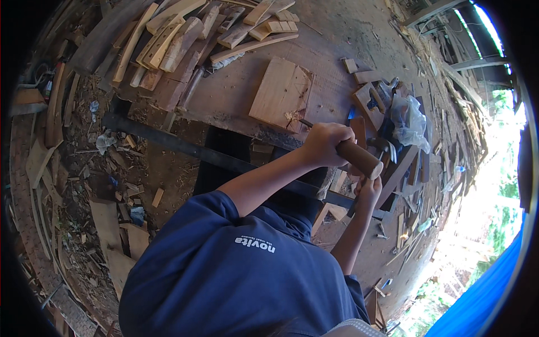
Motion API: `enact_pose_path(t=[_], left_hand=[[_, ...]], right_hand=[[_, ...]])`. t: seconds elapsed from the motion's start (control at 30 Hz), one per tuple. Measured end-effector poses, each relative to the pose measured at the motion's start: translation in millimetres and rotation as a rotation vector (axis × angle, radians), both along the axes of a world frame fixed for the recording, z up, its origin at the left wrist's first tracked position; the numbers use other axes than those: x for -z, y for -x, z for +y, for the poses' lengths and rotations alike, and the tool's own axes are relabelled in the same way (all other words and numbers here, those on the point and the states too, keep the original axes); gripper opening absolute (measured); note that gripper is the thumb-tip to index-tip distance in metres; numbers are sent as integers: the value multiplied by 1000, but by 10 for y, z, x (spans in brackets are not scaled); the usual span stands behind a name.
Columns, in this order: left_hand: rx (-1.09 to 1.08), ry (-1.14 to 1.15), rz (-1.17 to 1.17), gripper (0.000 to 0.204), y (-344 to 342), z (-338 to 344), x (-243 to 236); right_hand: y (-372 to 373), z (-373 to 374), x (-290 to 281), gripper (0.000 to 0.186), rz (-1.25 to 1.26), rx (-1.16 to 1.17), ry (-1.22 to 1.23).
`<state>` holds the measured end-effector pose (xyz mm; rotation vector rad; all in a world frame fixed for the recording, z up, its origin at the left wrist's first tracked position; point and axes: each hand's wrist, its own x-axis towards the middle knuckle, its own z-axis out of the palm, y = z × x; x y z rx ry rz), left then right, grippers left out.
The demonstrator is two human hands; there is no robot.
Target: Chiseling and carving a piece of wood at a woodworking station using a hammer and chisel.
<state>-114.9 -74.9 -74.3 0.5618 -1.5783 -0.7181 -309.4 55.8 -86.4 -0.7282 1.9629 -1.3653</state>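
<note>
My left hand [327, 144] is wrapped round a chisel, whose thick round wooden handle [362, 161] sticks out to the right of the fist. Its thin dark blade [306, 122] reaches toward a rough, chipped cut at the near edge of a flat wooden board [275, 92]. Below the handle's end, my right hand [368, 190] is closed on a hammer; the curved metal claw head [386, 147] shows beyond the hand, and a dark handle end pokes out beneath. The chisel's handle partly covers my right fingers.
The board lies on a worn wooden bench top [224, 95]. Several cut wood pieces [168, 42] are heaped at the far left. Right of my hands are a clear plastic bag [410, 121] and a wooden block with a slot [370, 101]. Offcuts and shavings litter the ground [135, 185].
</note>
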Motion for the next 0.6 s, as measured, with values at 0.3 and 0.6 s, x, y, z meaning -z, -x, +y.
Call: enact_pose_path(t=[0.3,0.6], left_hand=[[-6,-32,-11,29,-26,28,16],[-3,-87,-26,25,14,8,-11]], right_hand=[[-733,521,-890,34,-44,-94,507],[-1275,802,-836,46,54,-254,399]])
